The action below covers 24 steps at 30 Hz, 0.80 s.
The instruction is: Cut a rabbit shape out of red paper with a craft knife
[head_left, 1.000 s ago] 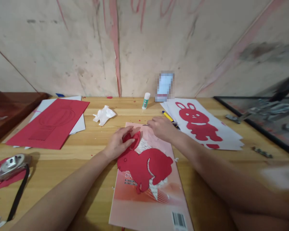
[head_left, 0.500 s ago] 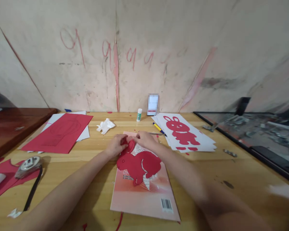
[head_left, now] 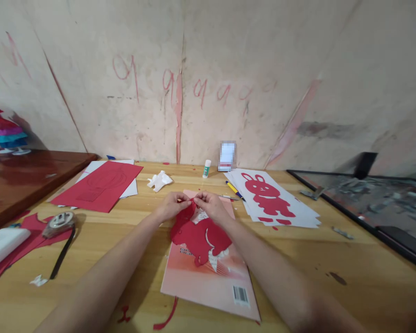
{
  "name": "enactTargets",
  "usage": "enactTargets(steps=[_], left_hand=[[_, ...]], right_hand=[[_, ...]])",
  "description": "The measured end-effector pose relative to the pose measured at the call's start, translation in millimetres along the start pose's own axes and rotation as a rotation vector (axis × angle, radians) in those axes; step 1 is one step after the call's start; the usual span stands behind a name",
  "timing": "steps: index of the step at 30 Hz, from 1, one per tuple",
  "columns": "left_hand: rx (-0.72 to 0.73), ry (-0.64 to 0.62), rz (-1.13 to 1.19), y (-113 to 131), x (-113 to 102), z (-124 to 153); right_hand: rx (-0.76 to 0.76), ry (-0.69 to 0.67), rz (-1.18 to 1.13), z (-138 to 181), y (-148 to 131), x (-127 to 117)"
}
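A red paper rabbit cut-out (head_left: pixel 197 236) with a white curved slit at its haunch lies over a pink book (head_left: pixel 208 289) that has a barcode near its lower right corner. At the rabbit's ears, my left hand (head_left: pixel 175 205) pinches the red paper from the left. My right hand (head_left: pixel 210 206) pinches the same part from the right, its fingertips close to the left ones. The ear end is lifted and partly hidden by my fingers. Bits of white printing on the book show between the ears and the back.
A glue stick (head_left: pixel 206 169) and crumpled tissue (head_left: pixel 159 180) stand behind my hands. White sheets with a red bunny (head_left: pixel 266 192) lie right, beside a yellow pen (head_left: pixel 234 189). Left are red paper (head_left: pixel 99 185), a tape measure (head_left: pixel 59 223) and a white box (head_left: pixel 7 245).
My hands have drawn closer together at the rabbit's ears, with both sets of fingertips now pinching there. The head view has turned slightly to the left.
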State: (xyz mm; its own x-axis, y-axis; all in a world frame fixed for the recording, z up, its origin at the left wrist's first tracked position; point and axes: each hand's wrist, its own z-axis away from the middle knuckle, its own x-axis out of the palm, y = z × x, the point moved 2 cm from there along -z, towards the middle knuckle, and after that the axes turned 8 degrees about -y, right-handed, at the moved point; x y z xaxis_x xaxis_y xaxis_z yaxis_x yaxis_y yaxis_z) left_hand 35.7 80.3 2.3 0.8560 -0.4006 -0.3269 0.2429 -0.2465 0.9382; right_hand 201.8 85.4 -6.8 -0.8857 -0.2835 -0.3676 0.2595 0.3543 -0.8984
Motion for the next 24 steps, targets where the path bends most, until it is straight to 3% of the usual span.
enactTargets(steps=[7, 13, 18, 24], left_hand=[[0.019, 0.036, 0.101, -10, 4, 1], [0.075, 0.063, 0.101, -9, 6, 2], [0.143, 0.17, 0.0, -3, 4, 7], [0.186, 0.211, -0.165, 6, 4, 13]], right_hand=[[-0.04, -0.073, -0.135, 6, 3, 4], [0.013, -0.047, -0.173, 9, 6, 9], [0.06, -0.034, -0.29, 11, 4, 12], [0.058, 0.055, -0.351, 11, 2, 10]])
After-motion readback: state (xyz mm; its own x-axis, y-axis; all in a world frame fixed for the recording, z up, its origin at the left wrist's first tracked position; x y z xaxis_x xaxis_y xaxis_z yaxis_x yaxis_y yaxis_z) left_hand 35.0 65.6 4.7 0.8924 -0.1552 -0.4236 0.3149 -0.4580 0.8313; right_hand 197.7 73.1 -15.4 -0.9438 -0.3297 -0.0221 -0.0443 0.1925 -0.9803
